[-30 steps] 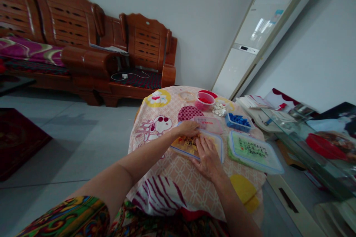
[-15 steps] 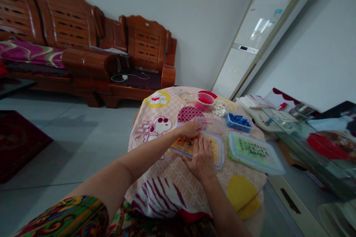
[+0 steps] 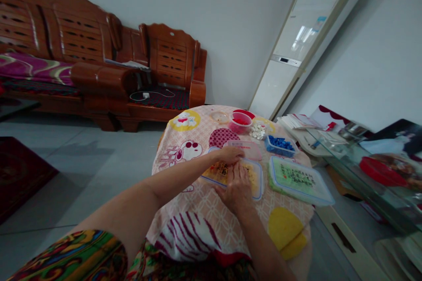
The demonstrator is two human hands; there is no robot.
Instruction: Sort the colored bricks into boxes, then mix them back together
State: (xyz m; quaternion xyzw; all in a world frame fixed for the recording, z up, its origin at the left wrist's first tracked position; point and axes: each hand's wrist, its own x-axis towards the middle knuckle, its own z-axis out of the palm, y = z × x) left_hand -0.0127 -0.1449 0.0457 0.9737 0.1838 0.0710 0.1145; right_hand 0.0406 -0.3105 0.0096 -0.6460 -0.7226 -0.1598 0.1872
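A flat plastic box with a clear, blue-rimmed lid (image 3: 257, 184) lies in front of me, yellow showing through it and dark writing on top. My right hand (image 3: 238, 189) rests flat on this lid, fingers stretched out and thumb apart. Over the lid's far edge is my left hand (image 3: 231, 154), its fingers curled and pressed together; what they hold, if anything, is hidden. Just beyond the hands lies a pale pink translucent lid (image 3: 252, 151). To the right sits a second box with a blue-rimmed lid (image 3: 295, 178), its contents green.
A pink tub (image 3: 240, 128) with red pieces, a pile of white pieces (image 3: 258, 131) and a clear box of blue pieces (image 3: 280, 149) stand at the back of the round table. A clear round lid (image 3: 219, 117) lies there too. A glass-topped table (image 3: 349, 162) adjoins the right side.
My left hand has slid slightly right along the far edge of the lid. My right hand stays flat in place. The whole view has shifted a little.
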